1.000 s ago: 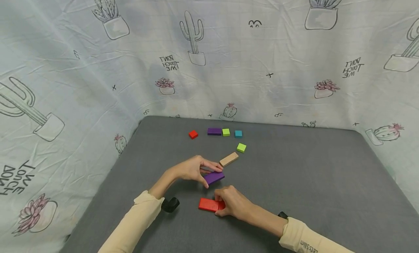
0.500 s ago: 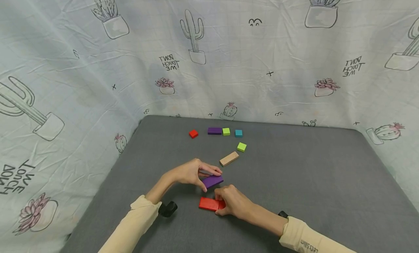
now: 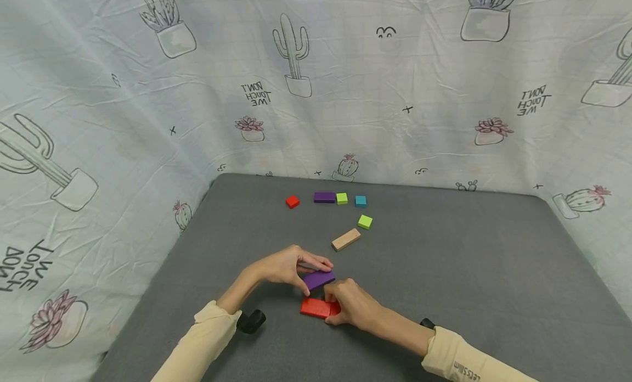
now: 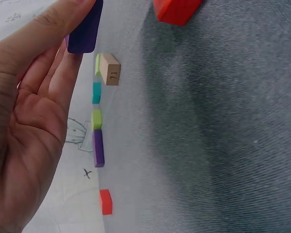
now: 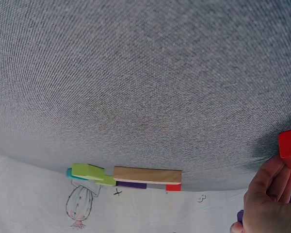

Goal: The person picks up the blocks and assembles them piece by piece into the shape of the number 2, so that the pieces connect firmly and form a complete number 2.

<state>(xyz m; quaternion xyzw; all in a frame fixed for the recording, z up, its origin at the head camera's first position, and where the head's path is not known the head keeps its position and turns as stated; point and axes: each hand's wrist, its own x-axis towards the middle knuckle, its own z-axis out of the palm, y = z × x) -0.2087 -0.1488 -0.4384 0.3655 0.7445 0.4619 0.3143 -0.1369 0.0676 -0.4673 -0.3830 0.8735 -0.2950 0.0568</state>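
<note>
My left hand [image 3: 282,265] pinches a purple rectangular block [image 3: 319,279] between thumb and fingers, just behind a red block [image 3: 315,308]. In the left wrist view the purple block [image 4: 84,38] hangs above the cloth, and a red corner [image 4: 178,10] shows at the top. My right hand [image 3: 356,305] grips the right end of the red on the table, where a seam shows a second red piece [image 3: 335,308] against the first. In the right wrist view the fingers touch a red block [image 5: 290,148] at the right edge.
Beyond the hands lie a wooden block [image 3: 346,239], a lime block [image 3: 365,222], a teal block [image 3: 360,201], another lime block [image 3: 342,198], a purple block [image 3: 324,197] and a small red block [image 3: 292,201]. A cactus-print cloth [image 3: 345,69] hangs behind the grey table [image 3: 444,272].
My left hand has brought the purple block nearer, down and slightly left, toward the red blocks. The right hand has stayed on the red piece.
</note>
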